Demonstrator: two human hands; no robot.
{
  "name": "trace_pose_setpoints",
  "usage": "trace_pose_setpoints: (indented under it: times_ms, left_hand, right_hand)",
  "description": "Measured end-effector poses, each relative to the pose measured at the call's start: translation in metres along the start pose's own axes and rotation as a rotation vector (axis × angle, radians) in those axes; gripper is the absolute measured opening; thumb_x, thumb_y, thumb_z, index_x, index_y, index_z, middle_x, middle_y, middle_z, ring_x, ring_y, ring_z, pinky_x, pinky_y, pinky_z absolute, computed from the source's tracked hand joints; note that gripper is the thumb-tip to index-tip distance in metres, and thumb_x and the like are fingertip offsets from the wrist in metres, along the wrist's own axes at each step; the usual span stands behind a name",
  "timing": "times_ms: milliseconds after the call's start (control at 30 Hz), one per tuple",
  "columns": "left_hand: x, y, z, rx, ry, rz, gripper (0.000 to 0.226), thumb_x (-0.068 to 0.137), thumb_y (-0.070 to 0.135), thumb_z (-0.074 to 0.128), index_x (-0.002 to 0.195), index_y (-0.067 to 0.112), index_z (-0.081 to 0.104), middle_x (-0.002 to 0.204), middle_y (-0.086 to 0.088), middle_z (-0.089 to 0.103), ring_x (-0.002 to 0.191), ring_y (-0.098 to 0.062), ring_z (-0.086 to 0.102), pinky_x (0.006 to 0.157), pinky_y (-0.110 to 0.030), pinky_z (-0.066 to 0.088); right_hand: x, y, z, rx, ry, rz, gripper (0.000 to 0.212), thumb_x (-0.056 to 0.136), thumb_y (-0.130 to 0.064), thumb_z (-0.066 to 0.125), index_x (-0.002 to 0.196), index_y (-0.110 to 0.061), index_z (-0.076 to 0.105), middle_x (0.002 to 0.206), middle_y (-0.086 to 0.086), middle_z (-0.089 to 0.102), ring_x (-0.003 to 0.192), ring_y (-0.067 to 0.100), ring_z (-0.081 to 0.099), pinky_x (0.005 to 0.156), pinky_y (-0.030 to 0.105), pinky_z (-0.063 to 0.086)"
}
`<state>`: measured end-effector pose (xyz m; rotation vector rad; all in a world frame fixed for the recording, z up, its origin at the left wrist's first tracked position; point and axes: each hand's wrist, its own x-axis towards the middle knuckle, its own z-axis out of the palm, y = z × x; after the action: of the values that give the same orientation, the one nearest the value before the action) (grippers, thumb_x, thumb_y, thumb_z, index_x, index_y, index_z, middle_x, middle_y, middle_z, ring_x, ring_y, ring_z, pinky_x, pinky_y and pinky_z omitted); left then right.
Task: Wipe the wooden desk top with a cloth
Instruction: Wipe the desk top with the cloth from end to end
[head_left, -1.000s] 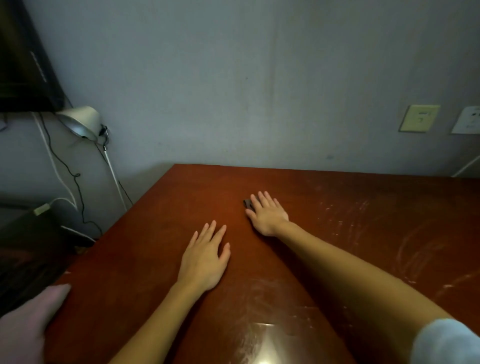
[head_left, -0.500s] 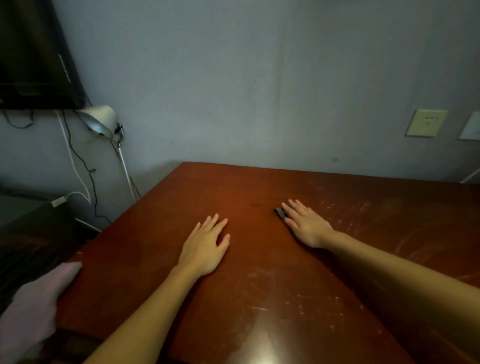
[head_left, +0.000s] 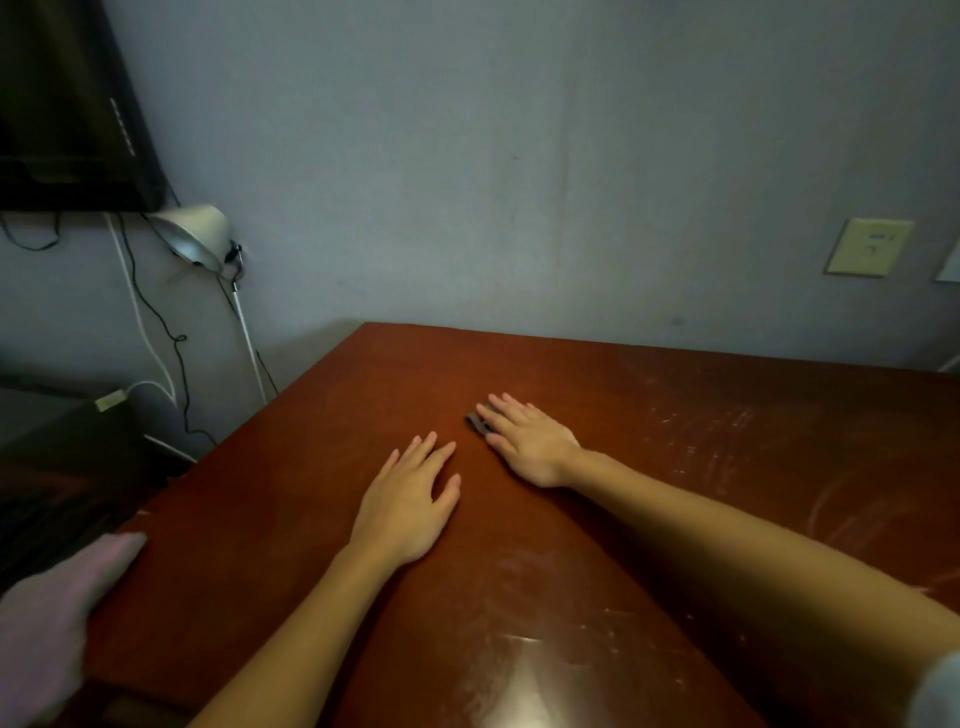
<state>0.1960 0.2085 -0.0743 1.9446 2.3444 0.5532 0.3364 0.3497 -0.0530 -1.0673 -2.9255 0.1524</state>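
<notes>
The wooden desk top (head_left: 675, 467) fills the lower frame, reddish-brown, its right half scuffed with pale streaks; a small dark scrap (head_left: 477, 423) lies near its middle, and we cannot tell whether it is the cloth; the right hand (head_left: 530, 447) lies flat, fingers straight and close together, tips on that scrap; the left hand (head_left: 405, 509) rests palm-down just beside it, fingers slightly spread, holding nothing; we see pale pink fabric (head_left: 52, 623) at the near left corner; a desk lamp (head_left: 195, 236) and cables (head_left: 156, 322) hang by the wall (head_left: 519, 156) at left, a wall plate (head_left: 868, 253) at right.
</notes>
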Motion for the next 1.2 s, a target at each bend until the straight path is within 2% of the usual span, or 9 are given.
trace_pose_setpoints:
  times_ms: [100,200,433,567,667,767,1000,1100,1200]
  left_hand:
    - [-0.001,0.001,-0.001,0.02,-0.021,-0.001,0.052,0.102,0.046,0.026,0.151,0.032,0.021,0.16,0.008,0.011,0.147,-0.007,0.005,0.117,-0.026,0.003]
    - [-0.001,0.0,-0.003,0.028,-0.044,0.004,0.052,0.102,0.047,0.024,0.152,0.033,0.018,0.16,0.008,0.009,0.147,-0.007,0.004,0.117,-0.026,0.002]
    - [-0.001,-0.001,-0.001,0.026,-0.013,0.002,0.053,0.102,0.047,0.024,0.152,0.033,0.017,0.16,0.009,0.007,0.146,-0.006,0.003,0.116,-0.024,-0.001]
    - [-0.001,-0.001,0.0,0.003,0.009,-0.006,0.052,0.101,0.047,0.026,0.151,0.033,0.02,0.16,0.01,0.01,0.146,-0.005,0.004,0.116,-0.024,0.0]
    - [-0.002,0.001,-0.001,-0.011,0.012,-0.006,0.052,0.101,0.047,0.027,0.151,0.033,0.021,0.16,0.01,0.011,0.146,-0.005,0.005,0.116,-0.024,0.0]
    - [-0.002,0.002,-0.002,-0.03,0.015,-0.009,0.052,0.101,0.046,0.029,0.15,0.032,0.024,0.159,0.009,0.014,0.146,-0.006,0.008,0.117,-0.025,0.003]
    - [-0.006,0.003,-0.007,-0.12,0.059,-0.011,0.045,0.1,0.038,0.039,0.145,0.029,0.039,0.157,0.007,0.025,0.146,-0.007,0.012,0.116,-0.026,0.012]
    - [-0.018,0.006,-0.016,-0.208,0.148,0.035,0.037,0.1,0.027,0.044,0.136,0.033,0.05,0.153,0.013,0.03,0.144,-0.001,0.012,0.114,-0.027,0.02]
    - [-0.036,0.006,-0.03,-0.205,0.123,0.065,0.041,0.1,0.029,0.046,0.14,0.035,0.043,0.153,0.016,0.029,0.143,0.002,0.01,0.113,-0.026,0.021]
  right_hand:
    - [-0.032,0.002,0.0,0.014,-0.022,-0.098,0.053,0.104,-0.042,0.017,0.153,-0.027,0.004,0.161,-0.003,-0.001,0.147,0.012,-0.005,0.117,0.028,-0.003]
    - [-0.054,0.025,-0.005,0.008,-0.013,-0.068,0.052,0.103,-0.042,0.016,0.152,-0.029,0.003,0.16,-0.004,-0.002,0.147,0.011,-0.005,0.117,0.029,-0.002]
    - [-0.026,0.107,-0.016,-0.01,0.004,0.247,0.054,0.103,-0.043,0.014,0.153,-0.024,0.004,0.161,0.001,-0.001,0.148,0.016,-0.002,0.119,0.035,0.002]
    - [0.026,0.111,-0.013,-0.006,0.03,0.354,0.055,0.103,-0.043,0.013,0.153,-0.02,0.007,0.161,0.004,0.002,0.148,0.02,-0.001,0.119,0.037,0.004]
    - [0.046,0.086,-0.01,-0.015,0.032,0.307,0.055,0.103,-0.043,0.013,0.153,-0.02,0.008,0.161,0.004,0.002,0.148,0.019,-0.001,0.118,0.036,0.002]
    - [0.041,0.051,-0.006,-0.016,0.017,0.163,0.054,0.103,-0.043,0.014,0.153,-0.023,0.008,0.161,0.002,0.002,0.148,0.016,-0.002,0.118,0.034,0.0]
    - [-0.051,0.012,-0.002,0.009,-0.023,-0.199,0.053,0.102,-0.044,0.017,0.152,-0.03,0.004,0.159,-0.01,-0.003,0.146,0.007,-0.008,0.115,0.024,-0.006]
    - [-0.086,0.035,-0.005,0.035,-0.026,-0.195,0.054,0.099,-0.049,0.012,0.15,-0.036,0.002,0.157,-0.015,-0.005,0.143,0.001,-0.01,0.114,0.021,-0.008]
    - [-0.096,0.067,-0.011,0.012,-0.025,-0.056,0.058,0.094,-0.059,0.002,0.148,-0.037,-0.001,0.159,-0.011,-0.004,0.144,0.003,-0.009,0.114,0.024,-0.006]
